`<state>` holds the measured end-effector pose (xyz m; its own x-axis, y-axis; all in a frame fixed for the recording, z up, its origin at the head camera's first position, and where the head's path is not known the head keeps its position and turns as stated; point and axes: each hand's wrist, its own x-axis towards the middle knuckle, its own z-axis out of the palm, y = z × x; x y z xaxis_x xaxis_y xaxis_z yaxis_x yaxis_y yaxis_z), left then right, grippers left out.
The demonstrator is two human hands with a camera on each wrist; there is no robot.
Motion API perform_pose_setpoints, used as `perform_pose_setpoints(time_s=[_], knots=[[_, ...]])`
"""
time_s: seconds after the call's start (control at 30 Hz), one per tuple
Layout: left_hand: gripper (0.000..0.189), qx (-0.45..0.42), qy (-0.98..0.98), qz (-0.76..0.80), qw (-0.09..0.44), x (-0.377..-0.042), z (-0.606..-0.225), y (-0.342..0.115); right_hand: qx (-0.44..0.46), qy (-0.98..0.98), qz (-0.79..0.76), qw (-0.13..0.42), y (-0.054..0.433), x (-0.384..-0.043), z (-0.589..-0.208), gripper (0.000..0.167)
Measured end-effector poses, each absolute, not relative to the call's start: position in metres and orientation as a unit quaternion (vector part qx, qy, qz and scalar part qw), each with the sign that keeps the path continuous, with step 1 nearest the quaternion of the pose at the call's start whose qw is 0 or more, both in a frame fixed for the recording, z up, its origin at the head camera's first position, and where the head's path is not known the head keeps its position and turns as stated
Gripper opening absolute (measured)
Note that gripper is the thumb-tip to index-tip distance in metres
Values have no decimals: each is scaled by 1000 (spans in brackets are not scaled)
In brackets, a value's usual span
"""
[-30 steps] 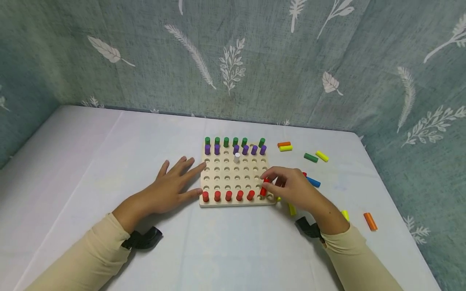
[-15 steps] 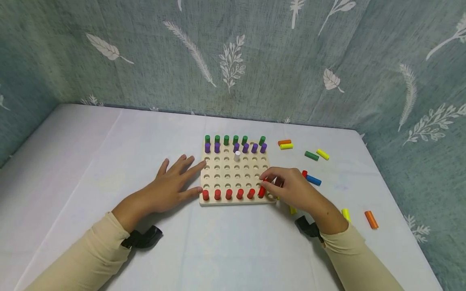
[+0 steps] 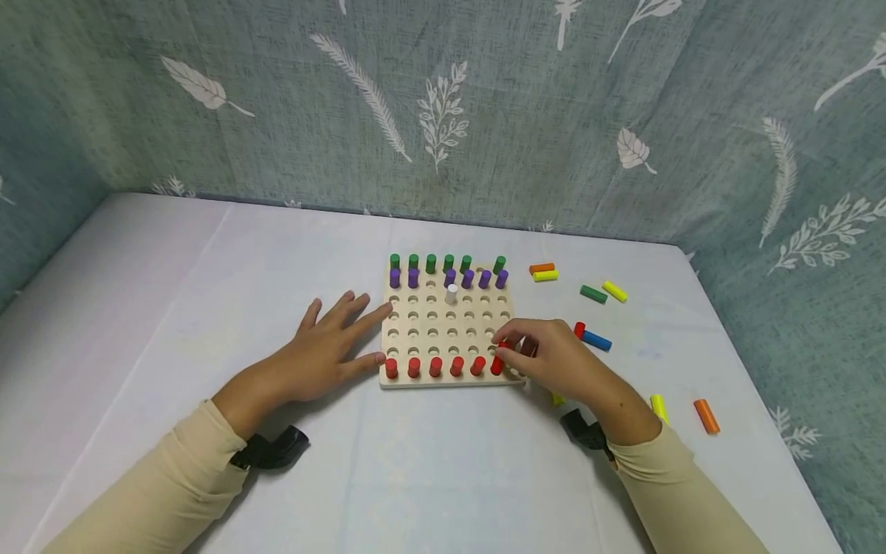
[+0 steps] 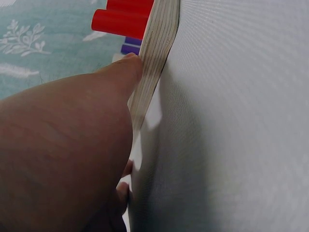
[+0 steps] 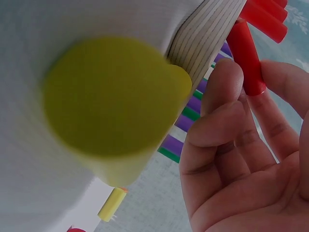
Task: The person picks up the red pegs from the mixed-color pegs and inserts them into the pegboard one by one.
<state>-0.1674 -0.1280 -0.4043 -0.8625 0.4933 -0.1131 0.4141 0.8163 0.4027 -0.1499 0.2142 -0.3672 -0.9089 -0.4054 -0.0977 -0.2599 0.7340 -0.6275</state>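
Note:
My right hand (image 3: 547, 348) pinches a red peg (image 5: 247, 58) between thumb and fingers, over the front right part of the wooden pegboard (image 3: 450, 385). The peg tilts slightly, its lower end at a hole in the front row; how deep it sits cannot be told. To its left, several red pegs (image 3: 435, 367) stand in that row. My left hand (image 3: 320, 350) lies with fingers spread, thumb and index fingertip touching the board's left edge. Green pegs (image 3: 431, 264) and purple pegs (image 3: 467, 278) fill most of the two back rows, and one white peg (image 3: 451, 294) stands before them.
Loose pegs lie right of the board: orange (image 3: 707, 416), blue (image 3: 597, 341), green (image 3: 593, 294), red (image 3: 579, 330) and several yellow ones (image 3: 614, 292). A yellow peg (image 5: 108, 96) looms close to the right wrist camera. Leaf-patterned cloth (image 3: 277, 115) rises behind the white table.
The right hand has brought the red peg down and slightly left, over the hole that was visible beneath it. The left hand stays at the board's edge. The head view has tilted slightly.

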Motion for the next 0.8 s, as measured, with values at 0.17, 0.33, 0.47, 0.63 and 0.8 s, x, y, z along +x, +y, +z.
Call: perform_pose_setpoints(time_s=[0.17, 0.33, 0.47, 0.63, 0.8], knots=[[76, 242, 945, 189, 114, -167, -406, -127, -182, 923, -315, 126, 215, -149, -369, 17], [76, 241, 947, 188, 101, -167, -404, -128, -195, 919, -323, 112, 214, -149, -369, 20], [75, 245, 944, 199, 102, -166, -403, -129, -198, 918, -324, 117, 214, -148, -370, 21], [75, 243, 945, 193, 107, -166, -404, -129, -201, 915, -328, 120, 214, -148, -369, 20], [76, 241, 946, 192, 104, -167, -403, -129, -207, 912, -330, 125, 213, -148, -368, 21]])
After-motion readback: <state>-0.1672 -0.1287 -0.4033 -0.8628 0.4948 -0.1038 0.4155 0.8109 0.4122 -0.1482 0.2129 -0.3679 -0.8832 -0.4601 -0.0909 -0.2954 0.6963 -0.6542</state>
